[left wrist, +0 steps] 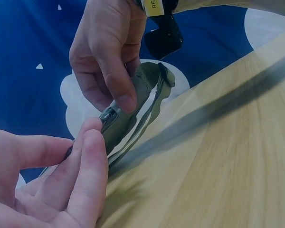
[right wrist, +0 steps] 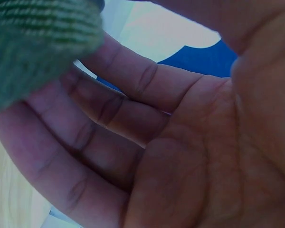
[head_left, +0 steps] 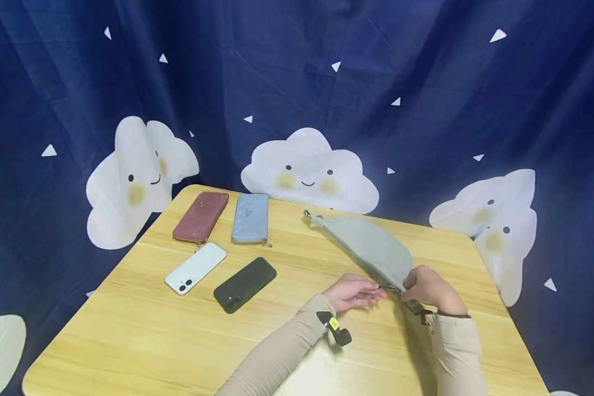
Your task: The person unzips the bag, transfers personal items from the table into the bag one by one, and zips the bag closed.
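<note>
A pale grey-green sling bag (head_left: pixel 371 245) is held slantwise above the right part of the table, its near end raised. My right hand (head_left: pixel 433 289) grips that near end, thumb on one side and fingers on the other. Close beside it, my left hand (head_left: pixel 351 291) pinches something small and dark at the bag's zipper edge, probably the zipper pull; the fingers partly cover it. In the left wrist view, the zipper end (left wrist: pixel 108 114) shows between both hands, and a strap (left wrist: pixel 154 105) hangs in a loop. Ribbed green webbing (right wrist: pixel 42 33) lies at my right fingertips in the right wrist view.
On the wooden table (head_left: pixel 143 330), a maroon wallet (head_left: pixel 201 216) and a light blue wallet (head_left: pixel 250 217) lie at the back left. Nearer lie a white phone (head_left: pixel 196 268) and a black phone (head_left: pixel 245 285). A dark blue curtain (head_left: pixel 287 66) with clouds hangs behind the table.
</note>
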Demonstrator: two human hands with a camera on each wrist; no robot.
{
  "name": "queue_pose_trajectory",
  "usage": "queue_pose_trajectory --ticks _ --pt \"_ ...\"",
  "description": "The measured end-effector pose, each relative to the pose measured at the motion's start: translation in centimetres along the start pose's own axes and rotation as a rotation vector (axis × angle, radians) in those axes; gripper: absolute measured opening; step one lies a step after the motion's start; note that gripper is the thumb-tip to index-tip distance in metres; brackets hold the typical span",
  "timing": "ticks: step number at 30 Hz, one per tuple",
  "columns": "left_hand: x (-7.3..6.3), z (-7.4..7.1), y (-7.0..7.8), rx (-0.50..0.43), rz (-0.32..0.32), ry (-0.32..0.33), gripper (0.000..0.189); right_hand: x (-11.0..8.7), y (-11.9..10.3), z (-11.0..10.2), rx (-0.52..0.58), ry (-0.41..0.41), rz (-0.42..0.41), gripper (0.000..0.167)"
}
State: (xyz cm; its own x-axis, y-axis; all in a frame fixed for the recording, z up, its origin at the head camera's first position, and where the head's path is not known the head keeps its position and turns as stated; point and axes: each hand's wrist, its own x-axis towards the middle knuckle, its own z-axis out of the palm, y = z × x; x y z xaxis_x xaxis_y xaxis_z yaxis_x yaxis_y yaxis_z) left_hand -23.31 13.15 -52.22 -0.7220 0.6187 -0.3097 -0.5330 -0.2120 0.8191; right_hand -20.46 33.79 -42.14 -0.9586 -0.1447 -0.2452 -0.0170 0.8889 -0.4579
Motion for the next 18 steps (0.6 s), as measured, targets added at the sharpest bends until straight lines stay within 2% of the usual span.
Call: queue_pose_trajectory --ticks 18 --pt "0.34 -0.39 -0.08 -0.060 0.009 0.010 0.027 -0.24 -0.08 -0.16 -0.001 -0.011 -0.011 0.021"
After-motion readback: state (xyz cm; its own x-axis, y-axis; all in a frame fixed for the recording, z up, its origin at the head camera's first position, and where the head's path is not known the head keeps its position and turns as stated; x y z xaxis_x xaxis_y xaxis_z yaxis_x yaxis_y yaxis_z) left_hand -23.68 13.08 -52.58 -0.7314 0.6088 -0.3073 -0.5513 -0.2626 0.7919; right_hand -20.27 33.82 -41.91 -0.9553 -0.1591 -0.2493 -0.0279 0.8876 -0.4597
